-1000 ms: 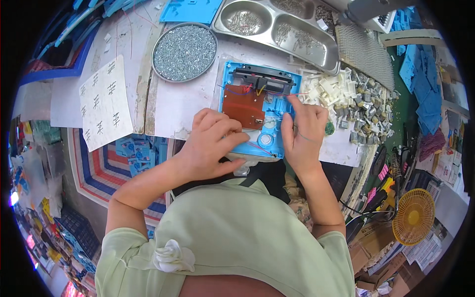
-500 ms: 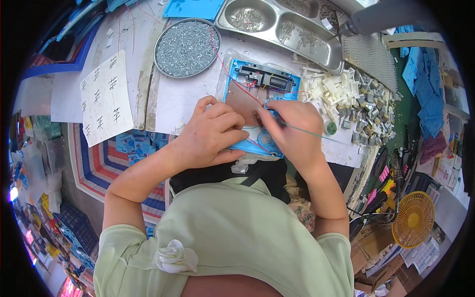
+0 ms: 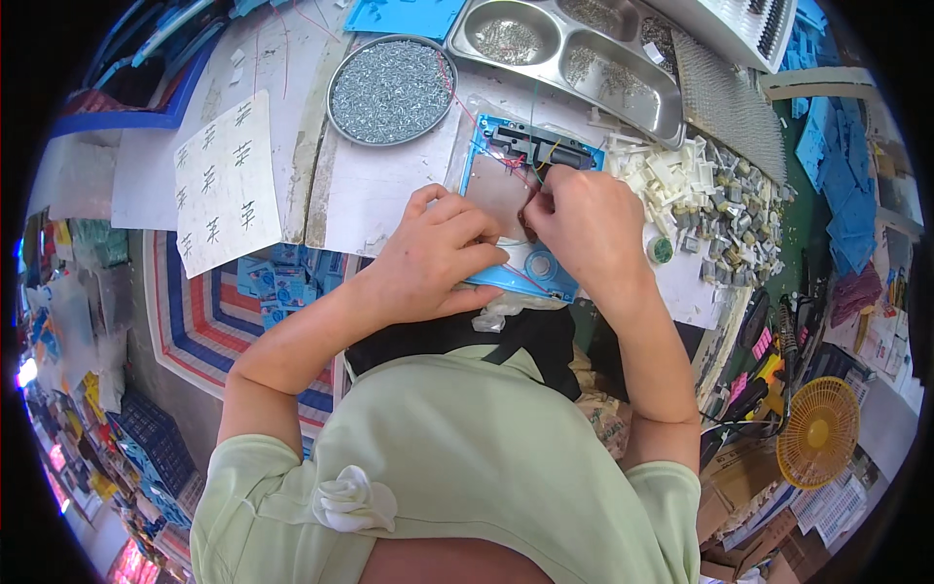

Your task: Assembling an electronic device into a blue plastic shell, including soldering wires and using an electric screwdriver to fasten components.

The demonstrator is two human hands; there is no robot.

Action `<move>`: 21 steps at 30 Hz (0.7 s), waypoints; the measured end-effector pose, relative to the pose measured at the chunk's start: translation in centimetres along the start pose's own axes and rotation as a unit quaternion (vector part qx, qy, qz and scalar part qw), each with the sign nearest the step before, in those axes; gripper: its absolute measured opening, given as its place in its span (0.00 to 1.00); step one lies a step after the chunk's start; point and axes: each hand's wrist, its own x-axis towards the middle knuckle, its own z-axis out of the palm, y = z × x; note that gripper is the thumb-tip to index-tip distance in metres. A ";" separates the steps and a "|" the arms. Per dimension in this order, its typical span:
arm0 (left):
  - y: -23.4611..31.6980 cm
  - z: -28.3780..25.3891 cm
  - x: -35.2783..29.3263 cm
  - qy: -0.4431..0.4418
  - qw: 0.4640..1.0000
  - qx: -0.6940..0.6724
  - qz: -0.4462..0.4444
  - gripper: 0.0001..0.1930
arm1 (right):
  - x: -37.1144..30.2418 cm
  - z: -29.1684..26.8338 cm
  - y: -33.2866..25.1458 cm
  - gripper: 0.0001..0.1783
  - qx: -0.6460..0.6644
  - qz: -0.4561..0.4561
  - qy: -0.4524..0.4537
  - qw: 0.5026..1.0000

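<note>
The blue case (image 3: 513, 278) lies at the near edge of the table (image 3: 379, 185), with a bare white strip of tabletop to its left; on its right, white pieces (image 3: 671, 175) crowd up just beside it, leaving little room there. Low to my right is a yellow fan (image 3: 818, 432), off the table; to the left, below the edge, a striped bag (image 3: 195, 326). Farther back on the table are a round dish (image 3: 389, 144) full of metal bits and a steel tray (image 3: 533, 71) with 4 compartments in sight. The left hand (image 3: 433, 255) rests on the case's left side, fingers loosely apart, thumb at the near corner. The right hand (image 3: 589, 229) is narrow, fingertips drawn together over the board (image 3: 498, 185) inside, by the red wires (image 3: 516, 163); I cannot tell what it pinches.
</note>
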 end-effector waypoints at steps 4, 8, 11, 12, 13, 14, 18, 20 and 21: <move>0.2 -0.2 0.1 0.001 1.000 -0.008 -0.004 0.19 | -2.8 1.3 1.9 0.06 0.208 0.090 0.077 0.971; 2.5 -0.5 1.4 0.009 0.998 0.010 -0.055 0.20 | -7.7 1.8 1.8 0.09 0.443 0.128 0.070 0.884; 3.3 1.0 2.2 0.033 0.999 0.024 0.000 0.18 | -9.7 1.4 0.0 0.11 0.358 -0.059 0.093 0.927; 2.9 1.7 2.0 0.017 0.999 0.014 0.036 0.16 | -9.6 0.8 0.0 0.11 0.349 -0.158 0.088 0.920; 2.6 2.1 1.9 0.001 0.997 0.005 0.071 0.15 | -9.6 0.3 0.2 0.11 0.336 -0.255 0.081 0.903; 2.2 2.1 1.6 -0.010 0.995 0.001 0.103 0.13 | -9.6 -0.1 0.7 0.11 0.467 -0.197 0.062 0.860; 1.4 2.3 0.2 -0.008 0.978 -0.034 0.206 0.12 | -8.9 -0.3 1.3 0.15 0.543 -0.049 0.078 0.835; 1.3 1.9 -0.5 0.026 0.976 -0.043 0.210 0.11 | -7.7 0.9 1.2 0.17 0.176 -0.219 0.092 0.955; 1.2 1.3 -1.1 0.047 0.978 -0.042 0.197 0.11 | -7.3 1.8 1.0 0.17 0.148 -0.234 0.094 0.956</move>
